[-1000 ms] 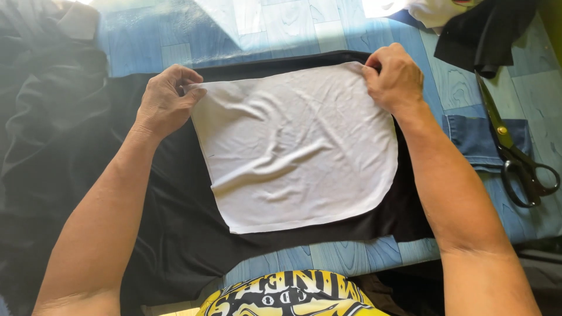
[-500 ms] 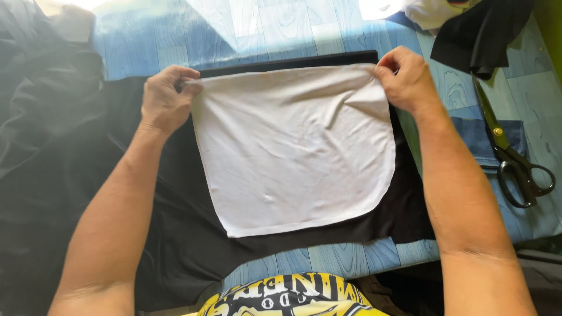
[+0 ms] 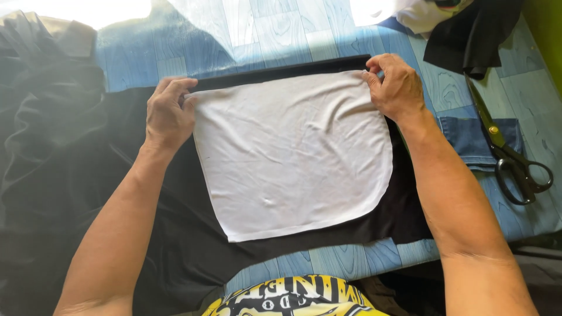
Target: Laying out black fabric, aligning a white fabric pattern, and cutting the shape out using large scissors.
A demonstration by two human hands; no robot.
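White fabric piece (image 3: pixel 293 155): thin, light, limp; creases visible, likely shifts easily on layer beneath. Best held at top corners, pinched at edge. Lies flat on black fabric (image 3: pixel 175 251), top edge aligned just below black folded edge.

Left hand (image 3: pixel 168 111): fingers pinching top-left corner of white piece. Right hand (image 3: pixel 395 85): fingers pinching top-right corner. Piece spreads toward body from both grips.

Blue table (image 3: pixel 263 35) beneath. Scissors (image 3: pixel 509 155) right, well apart, beside denim scrap (image 3: pixel 465 137).

No packages, labels, signs or screens visible.
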